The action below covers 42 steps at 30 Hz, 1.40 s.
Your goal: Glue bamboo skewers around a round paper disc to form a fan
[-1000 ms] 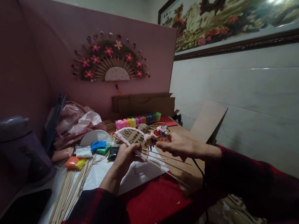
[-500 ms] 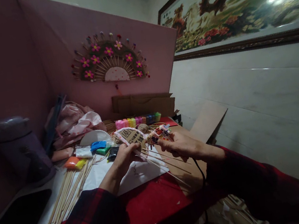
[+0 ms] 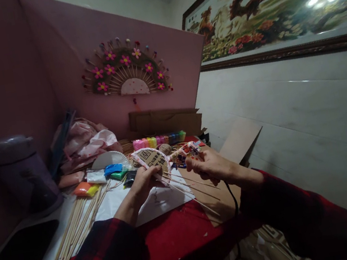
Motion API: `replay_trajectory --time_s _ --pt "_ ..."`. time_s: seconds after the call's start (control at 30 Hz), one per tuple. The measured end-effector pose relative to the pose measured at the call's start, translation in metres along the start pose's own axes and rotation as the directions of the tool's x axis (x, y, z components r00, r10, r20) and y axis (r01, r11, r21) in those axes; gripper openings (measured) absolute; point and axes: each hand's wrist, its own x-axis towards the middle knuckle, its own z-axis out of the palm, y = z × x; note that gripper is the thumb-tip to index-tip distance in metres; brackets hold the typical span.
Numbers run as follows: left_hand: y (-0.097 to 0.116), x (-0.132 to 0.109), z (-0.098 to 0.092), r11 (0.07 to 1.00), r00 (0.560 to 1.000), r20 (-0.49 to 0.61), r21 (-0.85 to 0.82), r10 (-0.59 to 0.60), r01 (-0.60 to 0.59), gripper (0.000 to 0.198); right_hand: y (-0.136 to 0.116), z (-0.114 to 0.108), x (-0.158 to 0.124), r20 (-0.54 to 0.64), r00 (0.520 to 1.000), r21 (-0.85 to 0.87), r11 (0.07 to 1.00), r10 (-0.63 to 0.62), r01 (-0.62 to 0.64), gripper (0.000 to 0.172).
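My left hand (image 3: 145, 181) is closed on a half-round cardboard piece (image 3: 151, 156) with a pale spotted edging and dark printed characters. Several thin wooden sticks (image 3: 199, 184) fan out from its straight side toward the lower right. Wrapped round a colourfully patterned glue gun (image 3: 182, 154) is my right hand (image 3: 212, 166); a black cord (image 3: 233, 198) hangs below that hand. The gun's nozzle end points left, close to the cardboard's right edge; whether they touch I cannot tell.
Loose sticks (image 3: 74, 235) and coloured clay packets (image 3: 86, 189) lie at left on white paper (image 3: 113, 208). A purple canister (image 3: 23, 179) stands far left. Behind are twine (image 3: 165, 149), a clay row (image 3: 158, 140) and cardboard (image 3: 167, 122). A flowered fan (image 3: 134, 85) hangs on the pink panel.
The glue gun has shifted slightly up and to the right, a little away from the cardboard piece. My left hand keeps its hold almost unmoved.
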Motion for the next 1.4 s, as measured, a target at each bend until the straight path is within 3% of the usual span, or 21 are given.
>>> replay_trajectory --time_s 0.37,0.73,1.1,1.4 --pt "0.0016 -0.0028 0.0019 0.999 1.0 -0.007 -0.028 0.016 -0.016 0.028 -0.0062 0.0069 0.0021 0.078 0.997 -0.012 1.0 0.01 -0.01 0.059" --pt "0.003 -0.0032 0.0028 0.999 1.0 -0.005 -0.043 0.027 -0.027 0.038 -0.0036 0.0052 0.0028 0.05 0.999 -0.019 1.0 0.013 -0.012 0.057" --pt "0.0012 -0.0008 0.0013 0.999 1.0 -0.016 -0.045 0.021 -0.022 0.03 -0.0048 0.0052 0.0007 0.068 0.997 -0.025 1.0 0.019 -0.017 0.058" --pt "0.0016 -0.0019 0.0016 0.998 1.0 0.002 -0.052 0.019 -0.019 0.037 -0.0036 0.005 0.0044 0.031 0.999 -0.021 0.999 0.045 -0.044 0.061"
